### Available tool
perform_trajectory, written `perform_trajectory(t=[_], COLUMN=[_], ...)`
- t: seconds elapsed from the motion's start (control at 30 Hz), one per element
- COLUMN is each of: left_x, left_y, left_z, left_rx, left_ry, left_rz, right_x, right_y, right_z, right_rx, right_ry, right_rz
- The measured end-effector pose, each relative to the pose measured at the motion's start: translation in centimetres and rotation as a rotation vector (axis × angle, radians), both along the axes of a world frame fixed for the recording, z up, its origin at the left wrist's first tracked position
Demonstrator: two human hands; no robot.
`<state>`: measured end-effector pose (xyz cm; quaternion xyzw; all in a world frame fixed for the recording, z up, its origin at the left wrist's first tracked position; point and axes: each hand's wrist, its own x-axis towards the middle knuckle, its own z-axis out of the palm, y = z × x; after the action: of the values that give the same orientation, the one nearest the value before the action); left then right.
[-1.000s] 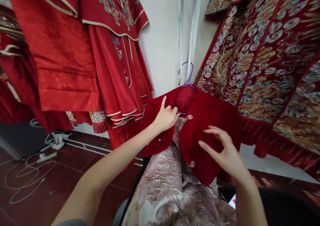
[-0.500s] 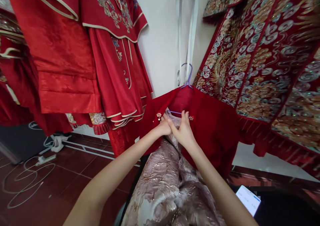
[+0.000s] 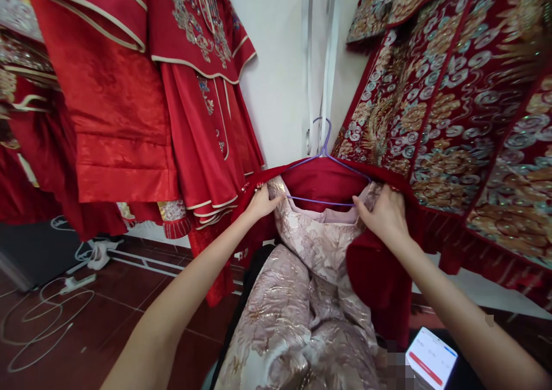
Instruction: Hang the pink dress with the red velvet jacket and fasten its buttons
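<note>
A dark red jacket [image 3: 379, 275] hangs on a purple hanger [image 3: 324, 148], over a pale pink brocade dress [image 3: 319, 240] with metallic floral relief. My left hand [image 3: 261, 203] grips the jacket's front edge at the dress's left strap, thumb pointing inward. On the other side, my right hand [image 3: 386, 210] holds the opposite front edge, with its thumb near the hanger bar. Both edges are spread wide, so the dress's neckline and the jacket's dark pink lining show between my hands. The fingertips are partly hidden behind the cloth.
Red embroidered garments [image 3: 202, 119] hang at the left, and a heavily beaded red and gold gown [image 3: 448, 114] at the right. White rack poles [image 3: 330, 62] stand behind the hanger. A lit phone [image 3: 431, 358] is at lower right. White cable [image 3: 52, 304] lies coiled on the floor.
My hands have moved apart from the middle of the jacket, one to each side. The jacket front is now opened, uncovering the dress's bodice and more of the hanger.
</note>
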<state>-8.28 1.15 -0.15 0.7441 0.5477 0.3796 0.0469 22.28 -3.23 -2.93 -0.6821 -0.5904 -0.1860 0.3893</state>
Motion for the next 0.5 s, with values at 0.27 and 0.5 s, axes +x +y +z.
perform_trajectory(t=[0.27,0.5], left_x=[-1.1,-1.5], left_y=[1.8,1.5], left_z=[2.4,2.4], left_rx=[0.002,-0.052], left_ry=[-0.174,-0.275], left_rz=[-0.023,-0.083], right_x=[3.8,4.9], right_y=[1.5,3.2], right_z=[4.4,6.1], right_rx=[-0.216,-0.446], right_ry=[0.035,0.064], right_rz=[-0.019,-0.006])
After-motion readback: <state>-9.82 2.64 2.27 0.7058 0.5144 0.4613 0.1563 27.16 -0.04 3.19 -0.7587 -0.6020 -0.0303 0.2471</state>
